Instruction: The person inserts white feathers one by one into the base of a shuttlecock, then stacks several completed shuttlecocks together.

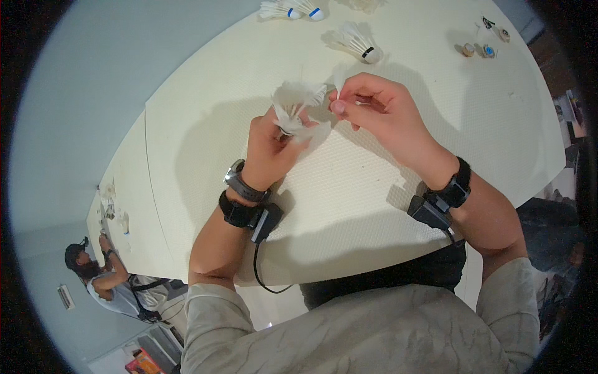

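Observation:
My left hand (269, 146) is closed around a white feather shuttlecock (298, 103), its feather skirt facing up and looking ragged. To its right, my right hand (380, 106) pinches a loose white feather (339, 78) between thumb and forefinger, apart from the shuttlecock. The feather's vane points away from me, and its thin quill tip shows beside the thumb. Most of the shuttlecock's cork end is hidden by my left fingers. Past my hands, another shuttlecock (361, 47) with a black band lies on its side.
Two blue-banded shuttlecocks (296, 9) lie at the far edge of the white textured table (349, 206). Several small cork pieces (468, 50) sit at the far right. A co-worker (103, 274) is at the table's far left. Cables hang from my wrist straps.

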`<state>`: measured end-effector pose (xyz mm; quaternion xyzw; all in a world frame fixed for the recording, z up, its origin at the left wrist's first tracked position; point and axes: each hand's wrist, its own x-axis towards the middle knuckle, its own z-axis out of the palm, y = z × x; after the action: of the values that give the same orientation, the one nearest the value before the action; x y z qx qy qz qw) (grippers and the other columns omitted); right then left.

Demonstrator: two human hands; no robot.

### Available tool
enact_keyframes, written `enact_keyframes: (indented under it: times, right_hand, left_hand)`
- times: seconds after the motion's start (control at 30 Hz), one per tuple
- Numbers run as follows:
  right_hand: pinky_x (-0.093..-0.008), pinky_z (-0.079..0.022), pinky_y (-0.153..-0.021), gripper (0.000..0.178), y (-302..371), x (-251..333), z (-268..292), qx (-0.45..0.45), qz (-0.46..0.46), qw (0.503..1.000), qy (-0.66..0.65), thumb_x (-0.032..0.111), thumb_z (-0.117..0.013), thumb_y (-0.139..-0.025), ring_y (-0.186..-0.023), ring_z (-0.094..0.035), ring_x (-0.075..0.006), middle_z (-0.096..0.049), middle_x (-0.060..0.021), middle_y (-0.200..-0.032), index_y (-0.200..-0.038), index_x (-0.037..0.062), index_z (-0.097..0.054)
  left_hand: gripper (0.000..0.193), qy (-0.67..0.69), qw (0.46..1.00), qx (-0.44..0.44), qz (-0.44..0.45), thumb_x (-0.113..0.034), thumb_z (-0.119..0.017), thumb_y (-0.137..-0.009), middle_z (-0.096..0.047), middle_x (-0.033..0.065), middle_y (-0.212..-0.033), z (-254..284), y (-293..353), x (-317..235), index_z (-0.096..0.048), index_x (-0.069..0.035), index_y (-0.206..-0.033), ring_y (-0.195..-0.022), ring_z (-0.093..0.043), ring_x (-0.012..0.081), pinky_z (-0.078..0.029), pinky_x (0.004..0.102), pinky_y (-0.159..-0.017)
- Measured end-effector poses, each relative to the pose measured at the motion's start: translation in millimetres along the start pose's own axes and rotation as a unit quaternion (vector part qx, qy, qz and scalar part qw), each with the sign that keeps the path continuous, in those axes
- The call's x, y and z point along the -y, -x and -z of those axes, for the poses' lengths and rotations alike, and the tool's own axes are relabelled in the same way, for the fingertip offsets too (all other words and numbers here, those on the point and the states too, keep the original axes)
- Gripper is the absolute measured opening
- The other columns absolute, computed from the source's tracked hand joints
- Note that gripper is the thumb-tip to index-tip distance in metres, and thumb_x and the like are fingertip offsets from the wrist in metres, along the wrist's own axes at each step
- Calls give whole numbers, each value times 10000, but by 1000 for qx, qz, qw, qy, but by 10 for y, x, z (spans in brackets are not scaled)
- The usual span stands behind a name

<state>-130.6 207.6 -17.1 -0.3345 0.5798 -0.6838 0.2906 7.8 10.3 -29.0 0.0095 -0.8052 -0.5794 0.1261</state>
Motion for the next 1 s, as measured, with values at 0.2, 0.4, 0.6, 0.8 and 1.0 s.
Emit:
enact_keyframes:
  times: [0.2,0.4,0.6,0.8,1.0]
  right_hand:
    - [-197,-490,-686,106,41,10,-51,-12,32,999,-38,122,-757,-931,-788,-622,-29,-719,1,-887,-944,30,-706]
    - [-186,-459,-608,139,80,26,-51,-20,52,998,35,149,-781,-920,-704,-582,4,-711,11,-798,-913,33,-705]
    - [-181,-459,-587,164,80,32,-110,-30,56,998,-25,162,-791,-918,-678,-608,-15,-743,-10,-840,-946,20,-716]
    - [-172,-475,-582,148,85,48,-73,-27,62,997,-23,150,-801,-905,-697,-658,-33,-754,-17,-857,-963,32,-733]
    - [-199,-461,-584,115,53,-41,-58,-18,125,991,36,142,-819,-876,-695,-622,-38,-740,11,-861,-933,68,-752]
  left_hand:
    - [160,-34,997,44,-55,-1,-589,-949,-586,59,-1057,-32,27,-76,-570,4,-1108,-988,-549,151,-456,328,-917]
    - [323,-138,977,51,-157,-102,-608,-861,-633,172,-1063,-36,-20,-4,-597,-28,-1175,-855,-591,395,-493,403,-824]
    - [481,-249,948,77,-183,-86,-648,-808,-614,186,-1216,13,20,-7,-576,-40,-1281,-905,-646,409,-525,431,-791]
    - [510,-277,935,78,-209,-82,-663,-802,-614,189,-1221,2,-5,-19,-575,-44,-1303,-898,-665,402,-538,435,-770]
    - [529,-252,942,78,-207,-104,-696,-835,-631,197,-1226,-73,12,-105,-542,-36,-1337,-914,-672,408,-541,443,-775]
